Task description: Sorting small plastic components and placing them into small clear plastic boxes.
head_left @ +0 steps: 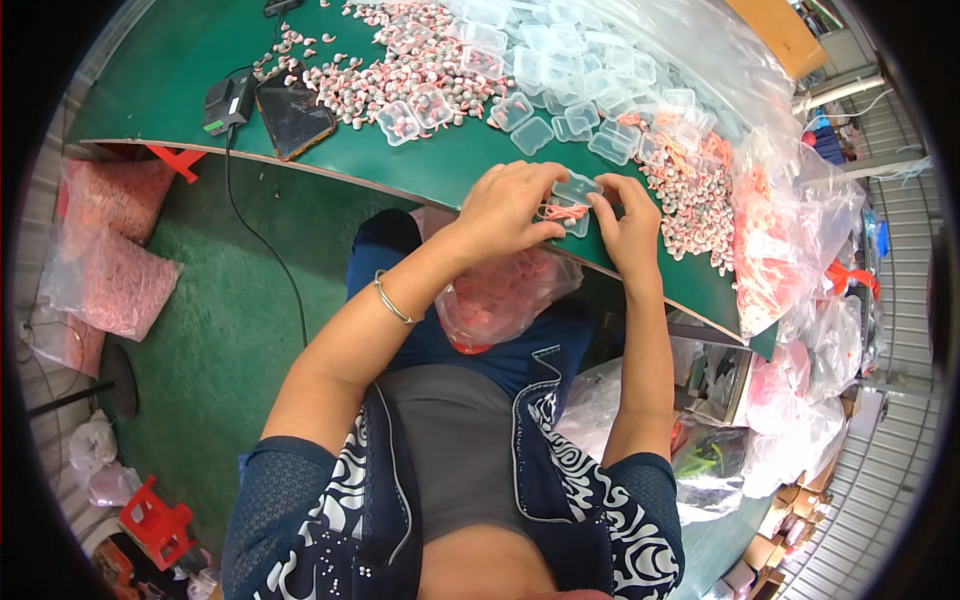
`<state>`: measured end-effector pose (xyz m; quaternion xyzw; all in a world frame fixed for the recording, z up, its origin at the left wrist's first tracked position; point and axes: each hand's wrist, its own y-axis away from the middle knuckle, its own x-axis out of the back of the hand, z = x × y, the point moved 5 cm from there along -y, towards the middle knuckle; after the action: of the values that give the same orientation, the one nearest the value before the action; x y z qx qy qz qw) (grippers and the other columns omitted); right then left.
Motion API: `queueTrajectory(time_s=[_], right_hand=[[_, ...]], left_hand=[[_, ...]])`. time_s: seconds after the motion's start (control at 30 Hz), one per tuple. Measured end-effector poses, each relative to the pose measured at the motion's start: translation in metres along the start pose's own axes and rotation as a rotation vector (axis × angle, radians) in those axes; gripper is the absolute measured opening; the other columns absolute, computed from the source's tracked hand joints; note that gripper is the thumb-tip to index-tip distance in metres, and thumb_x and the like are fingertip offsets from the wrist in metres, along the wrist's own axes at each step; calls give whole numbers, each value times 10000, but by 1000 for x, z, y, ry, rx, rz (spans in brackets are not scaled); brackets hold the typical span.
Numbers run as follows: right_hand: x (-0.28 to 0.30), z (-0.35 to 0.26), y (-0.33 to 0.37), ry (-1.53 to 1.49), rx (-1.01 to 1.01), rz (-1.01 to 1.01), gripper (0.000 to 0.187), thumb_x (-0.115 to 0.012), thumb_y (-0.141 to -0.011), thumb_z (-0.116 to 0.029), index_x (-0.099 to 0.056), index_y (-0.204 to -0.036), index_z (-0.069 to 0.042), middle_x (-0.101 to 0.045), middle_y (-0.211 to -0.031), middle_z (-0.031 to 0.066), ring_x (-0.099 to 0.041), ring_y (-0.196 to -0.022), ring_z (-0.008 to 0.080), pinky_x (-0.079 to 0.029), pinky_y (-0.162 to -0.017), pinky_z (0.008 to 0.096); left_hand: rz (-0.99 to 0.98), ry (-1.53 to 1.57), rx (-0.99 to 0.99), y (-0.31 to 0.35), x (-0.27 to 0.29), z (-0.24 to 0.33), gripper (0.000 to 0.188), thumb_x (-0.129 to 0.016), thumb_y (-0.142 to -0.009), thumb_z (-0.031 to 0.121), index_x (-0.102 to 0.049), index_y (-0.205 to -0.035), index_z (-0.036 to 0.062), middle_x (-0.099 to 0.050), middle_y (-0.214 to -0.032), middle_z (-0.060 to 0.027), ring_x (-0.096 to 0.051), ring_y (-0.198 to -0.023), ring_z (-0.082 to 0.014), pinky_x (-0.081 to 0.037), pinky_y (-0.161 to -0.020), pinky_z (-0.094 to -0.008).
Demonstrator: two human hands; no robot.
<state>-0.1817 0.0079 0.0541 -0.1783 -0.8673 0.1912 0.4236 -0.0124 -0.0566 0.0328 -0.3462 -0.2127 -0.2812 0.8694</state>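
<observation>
Both my hands are closed around a small clear plastic box [577,188] at the table's near edge. Its hinged lid stands raised, and a coil of pink-orange cord [563,212] lies inside with a small grey-and-pink piece. My left hand [508,208] grips the box's left side with thumb and fingers. On the right side, my right hand [628,222] pinches it, thumb near the lid. Below the box, a clear bag of pink-orange pieces [505,300] rests in my lap. Close to my right hand lies a heap of small grey-and-pink pieces [690,215].
A large pile of clear boxes [565,60] covers the green table's far side, beside another heap of grey-and-pink pieces [400,55]. A phone [293,112] and a black adapter [230,103] with a hanging cable lie left. A bag of orange cords [770,240] sits right.
</observation>
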Motion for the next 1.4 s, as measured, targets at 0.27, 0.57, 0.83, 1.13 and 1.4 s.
queueTrajectory(time_s=[0.27, 0.57, 0.83, 1.13, 1.4], right_hand=[[-2, -7, 26, -60, 25, 179, 137, -702, -853, -7, -670, -986, 2, -682, -926, 134, -671, -786, 241, -535, -717, 327], [-8, -13, 38, -89, 74, 215, 164, -735, -814, -4, -671, -965, 2, -690, -937, 138, -674, -845, 282, -537, -752, 354], [-8, -13, 39, -101, 60, 223, 174, -744, -802, -9, -672, -961, -4, -693, -941, 139, -673, -868, 302, -535, -770, 369], [-10, -13, 41, -62, 113, 226, 171, -742, -824, -14, -677, -982, 3, -690, -946, 128, -671, -845, 247, -536, -758, 326], [-8, -19, 40, -55, 124, 232, 181, -750, -799, -19, -671, -962, -12, -692, -933, 134, -670, -863, 304, -535, -763, 372]], left_hand=[[13, -6, -11, 2, 0, 0, 574, -855, -680, 243, -557, -1152, 110, -611, -880, -37, -606, -861, -270, -446, -781, -410], [141, -204, 44, 23, 9, 9, 284, -758, -787, 250, -660, -998, 87, -612, -906, -57, -578, -866, -265, -408, -764, -398], [191, -213, 114, 24, 5, 2, 104, -708, -834, 155, -700, -924, 103, -627, -825, -43, -606, -825, -255, -409, -735, -400], [263, -130, 162, 18, 2, 6, 83, -734, -820, 174, -714, -813, 94, -645, -752, -43, -631, -755, -255, -423, -692, -399], [285, -148, 135, 16, -3, 5, 90, -757, -813, 202, -744, -800, 113, -640, -741, -32, -624, -755, -247, -406, -671, -399]])
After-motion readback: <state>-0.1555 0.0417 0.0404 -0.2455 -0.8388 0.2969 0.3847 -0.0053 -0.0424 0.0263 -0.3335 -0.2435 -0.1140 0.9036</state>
